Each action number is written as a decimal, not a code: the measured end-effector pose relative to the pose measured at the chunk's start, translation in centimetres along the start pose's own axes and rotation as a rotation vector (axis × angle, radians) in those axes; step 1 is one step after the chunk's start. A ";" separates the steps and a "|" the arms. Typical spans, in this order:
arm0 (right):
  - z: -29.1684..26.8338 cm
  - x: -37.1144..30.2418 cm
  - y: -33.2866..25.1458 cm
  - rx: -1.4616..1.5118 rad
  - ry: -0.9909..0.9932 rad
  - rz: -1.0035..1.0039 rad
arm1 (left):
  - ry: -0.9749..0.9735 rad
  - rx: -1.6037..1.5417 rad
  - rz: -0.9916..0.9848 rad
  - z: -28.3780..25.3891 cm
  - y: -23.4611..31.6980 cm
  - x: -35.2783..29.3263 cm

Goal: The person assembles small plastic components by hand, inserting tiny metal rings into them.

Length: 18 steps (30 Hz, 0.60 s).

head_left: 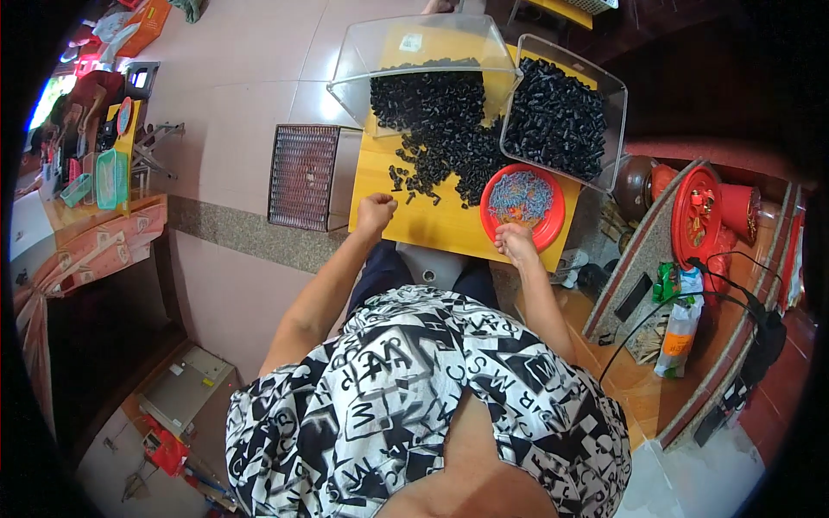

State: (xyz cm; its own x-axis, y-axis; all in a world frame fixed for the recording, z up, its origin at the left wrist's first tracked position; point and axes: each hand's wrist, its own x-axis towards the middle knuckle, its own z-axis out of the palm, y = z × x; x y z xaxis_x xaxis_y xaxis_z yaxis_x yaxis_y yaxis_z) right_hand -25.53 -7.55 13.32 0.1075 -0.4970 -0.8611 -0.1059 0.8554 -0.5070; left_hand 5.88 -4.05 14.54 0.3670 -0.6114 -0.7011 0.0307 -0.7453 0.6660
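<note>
My left hand (376,214) is closed at the near left edge of a yellow table (414,226), just short of scattered small black plastic pieces (423,177). Whatever its fingers hold is hidden. My right hand (516,243) is also closed, over the near rim of a round red plate (553,226); what it pinches, if anything, is too small to name. On that plate lies a heap of small blue-grey pieces (521,195) with a few orange ones nearer my hand. The loose black pieces spread from a tipped clear bin (423,43) toward the plate.
A second clear bin (617,129), full of black pieces, stands at the table's far right. Left of the table is a brown woven rack (302,177). To the right, a stone-edged shelf holds a red tray (698,216) and packets (680,338). A black cable (639,332) hangs there.
</note>
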 end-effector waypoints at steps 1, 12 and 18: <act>0.0 0.0 0.5 0.002 -0.016 -0.006 | 0.055 0.088 0.004 0.3 0.1 1.2; -1.3 -2.3 1.5 0.059 0.101 0.069 | 0.269 0.653 0.368 3.3 1.8 11.8; -1.9 -3.1 0.9 0.150 0.116 0.052 | 0.222 0.680 0.235 4.1 0.5 14.8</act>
State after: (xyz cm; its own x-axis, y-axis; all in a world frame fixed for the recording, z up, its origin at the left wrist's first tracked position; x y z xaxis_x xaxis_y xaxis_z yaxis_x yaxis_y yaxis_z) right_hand -27.87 -5.51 15.48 -0.0097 -0.4576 -0.8891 0.0416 0.8882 -0.4576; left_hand 7.49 -14.54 3.48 0.4744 -0.7602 -0.4439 -0.6259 -0.6459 0.4372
